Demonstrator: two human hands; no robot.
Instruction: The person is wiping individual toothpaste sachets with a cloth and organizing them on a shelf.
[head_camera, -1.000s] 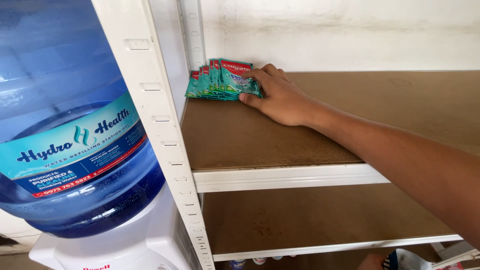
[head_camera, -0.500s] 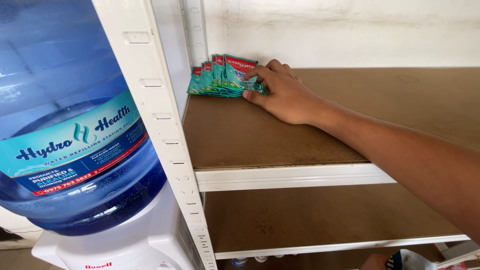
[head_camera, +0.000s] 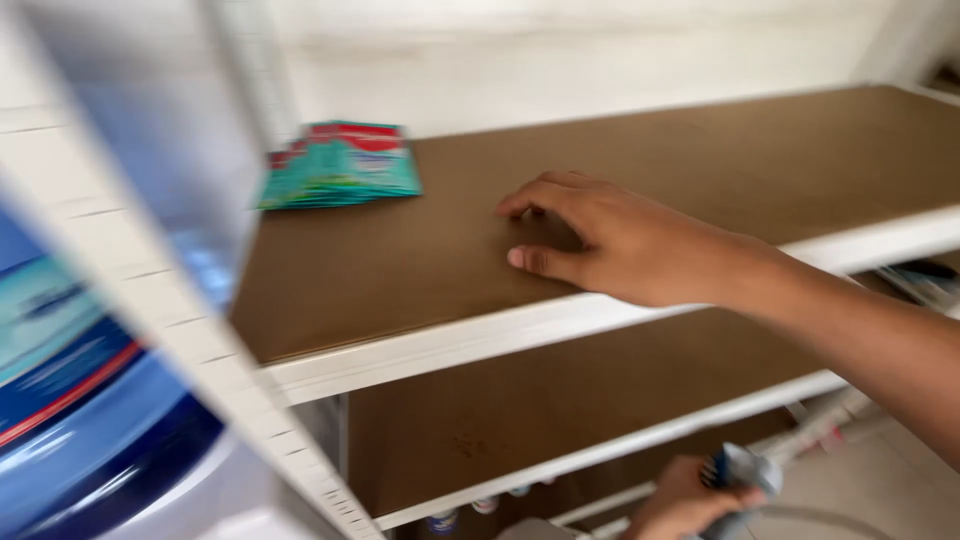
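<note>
A fanned stack of teal and red sachets (head_camera: 340, 165) lies at the back left corner of the brown shelf board (head_camera: 420, 270). My right hand (head_camera: 610, 240) hovers over the shelf's front part, well to the right of the sachets, palm down, fingers loosely spread and holding nothing. Low in the view, in front of the bottom shelf, my left hand (head_camera: 685, 500) is closed around a blurred grey-blue object (head_camera: 740, 475); what the object is cannot be made out.
A white metal upright (head_camera: 200, 340) of the rack crosses the left foreground. Behind it stands a large blue water bottle (head_camera: 90, 400) on a white dispenser. A lower brown shelf (head_camera: 560, 390) lies beneath, with small items under it. A white wall backs the rack.
My right hand has let go of the sachets and pulled back to the right and forward. The view has swung right and moved closer, and my left hand has come into view.
</note>
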